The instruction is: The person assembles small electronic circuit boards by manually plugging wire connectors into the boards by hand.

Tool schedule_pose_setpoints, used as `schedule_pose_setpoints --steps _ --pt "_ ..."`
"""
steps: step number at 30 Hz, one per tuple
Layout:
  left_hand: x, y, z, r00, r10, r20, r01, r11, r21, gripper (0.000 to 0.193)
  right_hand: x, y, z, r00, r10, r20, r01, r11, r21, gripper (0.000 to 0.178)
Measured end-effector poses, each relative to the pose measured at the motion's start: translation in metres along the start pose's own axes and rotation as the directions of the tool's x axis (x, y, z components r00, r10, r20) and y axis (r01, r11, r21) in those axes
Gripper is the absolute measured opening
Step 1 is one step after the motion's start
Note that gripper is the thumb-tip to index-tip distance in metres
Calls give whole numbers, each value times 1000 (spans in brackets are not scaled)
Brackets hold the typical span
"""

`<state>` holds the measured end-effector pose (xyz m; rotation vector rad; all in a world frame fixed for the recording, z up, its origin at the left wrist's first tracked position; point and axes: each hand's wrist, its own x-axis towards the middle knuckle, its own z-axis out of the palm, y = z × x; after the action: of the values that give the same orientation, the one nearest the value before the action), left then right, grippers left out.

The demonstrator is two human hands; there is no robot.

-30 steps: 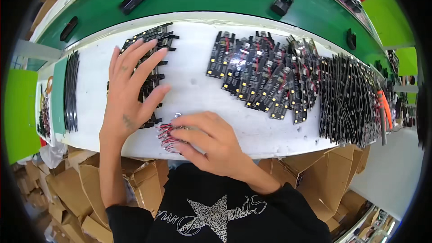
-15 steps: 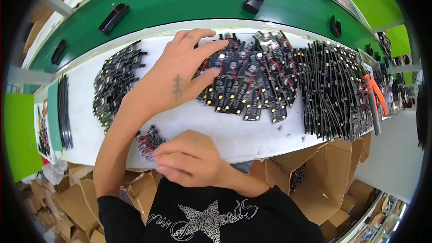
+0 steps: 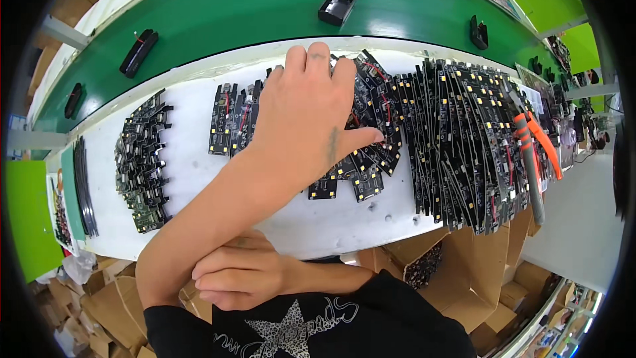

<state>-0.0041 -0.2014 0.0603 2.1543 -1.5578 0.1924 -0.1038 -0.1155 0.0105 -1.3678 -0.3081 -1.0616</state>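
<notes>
My left hand [image 3: 308, 113] lies palm down over the middle pile of narrow black circuit boards [image 3: 364, 185], which carry small yellow-white squares and red wires. Its thumb stretches out to the right; the fingers are spread and bent over the boards, their tips hidden. Some boards [image 3: 225, 122] show left of this hand. Near the table's front edge, my right hand [image 3: 242, 272] is closed beneath my left forearm. Its fingertips are out of sight behind that forearm, so whatever they hold cannot be made out.
Stacked boards stand in a dense row [image 3: 457, 146] on the right, with orange-handled pliers [image 3: 530, 152] beside them. Another board stack [image 3: 142, 166] is at left. Beyond the table, a green conveyor belt [image 3: 232, 20] carries black housings [image 3: 338, 5]. Cardboard boxes [image 3: 470, 272] sit below.
My left hand has moved right and nearer across the middle pile, and boards now show to its left. My right hand has moved down and left. The red-wired bundle beside it is now hidden.
</notes>
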Motion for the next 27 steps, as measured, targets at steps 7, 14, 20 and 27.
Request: schedule_pose_setpoints --steps 7,14,20,27 --pt "-4 3 -13 992 -70 108 110 896 -431 51 -4 -2 -4 1000 25 -11 -24 997 73 13" --pt "-40 -23 -62 943 -228 245 333 575 -748 40 -2 -20 -35 994 -10 106 23 992 -123 19" --pt "-92 -57 -98 925 -305 227 350 450 -822 44 22 -40 -50 940 291 -176 -332 664 -670 50" --pt "-145 -72 -80 852 -473 224 285 60 -957 20 -2 -15 -10 829 504 -241 -559 748 -359 41"
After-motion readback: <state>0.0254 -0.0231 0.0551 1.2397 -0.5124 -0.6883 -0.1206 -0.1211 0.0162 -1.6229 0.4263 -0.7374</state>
